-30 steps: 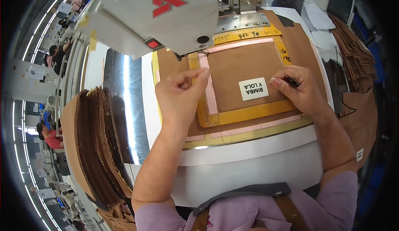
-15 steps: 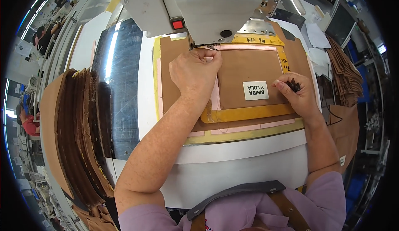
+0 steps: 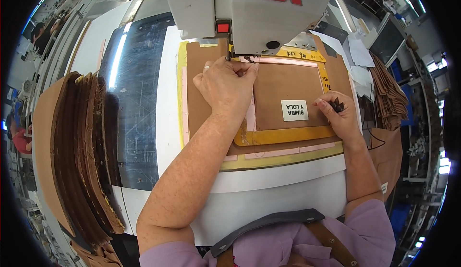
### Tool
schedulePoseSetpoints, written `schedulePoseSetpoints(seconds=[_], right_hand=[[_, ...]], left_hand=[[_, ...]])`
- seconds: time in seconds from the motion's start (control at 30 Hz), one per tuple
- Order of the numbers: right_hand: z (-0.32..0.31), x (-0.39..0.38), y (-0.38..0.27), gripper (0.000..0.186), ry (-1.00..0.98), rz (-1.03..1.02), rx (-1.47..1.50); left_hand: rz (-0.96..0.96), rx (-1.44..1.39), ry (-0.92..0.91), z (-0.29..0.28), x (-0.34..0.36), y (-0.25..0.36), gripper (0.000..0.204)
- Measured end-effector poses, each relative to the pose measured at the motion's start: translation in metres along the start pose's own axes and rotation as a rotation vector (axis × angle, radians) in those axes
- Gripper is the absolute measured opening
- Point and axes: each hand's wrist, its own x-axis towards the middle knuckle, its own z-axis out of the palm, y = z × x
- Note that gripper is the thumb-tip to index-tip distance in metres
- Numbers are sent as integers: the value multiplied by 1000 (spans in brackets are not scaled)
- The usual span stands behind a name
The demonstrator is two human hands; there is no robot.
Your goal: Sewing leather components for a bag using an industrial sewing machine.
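Under the head of a sewing machine (image 3: pixel 283 7), a brown panel (image 3: pixel 283 86) lies framed by a yellow template (image 3: pixel 288 136) with pink strips along its edges. A pale printed label (image 3: pixel 294 111) sits on the panel. Right beside the needle area, my left hand (image 3: pixel 228 84) is closed in a pinch; what its fingertips hold, if anything, is too small to make out. My right hand (image 3: pixel 342 118) rests over the template's right side, its fingers curled around a small dark tool (image 3: pixel 337 105) whose kind is mostly hidden by the palm.
A thick stack of brown pieces (image 3: pixel 77 156) stands at the left, next to a dark, scratched metal plate (image 3: pixel 139 108). More folded brown pieces (image 3: pixel 389 94) hang at the right, below white papers (image 3: pixel 360 55). A dark cable (image 3: pixel 369 123) runs near my right wrist.
The whole view has shifted and turned slightly. Both hands keep nearly the same places over the panel, the left still pinching by the needle area and the right still around the dark tool.
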Motion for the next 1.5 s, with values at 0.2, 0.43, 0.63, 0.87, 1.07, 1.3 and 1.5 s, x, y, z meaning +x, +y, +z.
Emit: schedulePoseSetpoints(seconds=[0.2, 0.43, 0.63, 0.87, 1.07, 1.3, 1.5], right_hand=[[2, 16, -22, 22, -97, 82, -188], [53, 84, -51, 27, -91, -69, -312], [69, 104, -3, 35, -47, 2, 46], [70, 113, 2, 19, -113, 53, 143], [68, 116, -4, 19, -177, 123, 106], [67, 109, -9, 22, -66, 53, 67], [73, 114, -30, 21, -135, -17, 17]], left_hand=[[7, -41, 8, 0, 1, -1, 21], [-3, -80, 40, -12, 0, -4, 23], [61, 176, 147, 6, 1, 2, 26], [48, -108, 122, 2, -5, 6, 9], [69, -141, 55, -9, -6, 6, 9], [109, 28, 81, 4, -2, 8, 23], [101, 58, -62, -12, 0, 10, 56]])
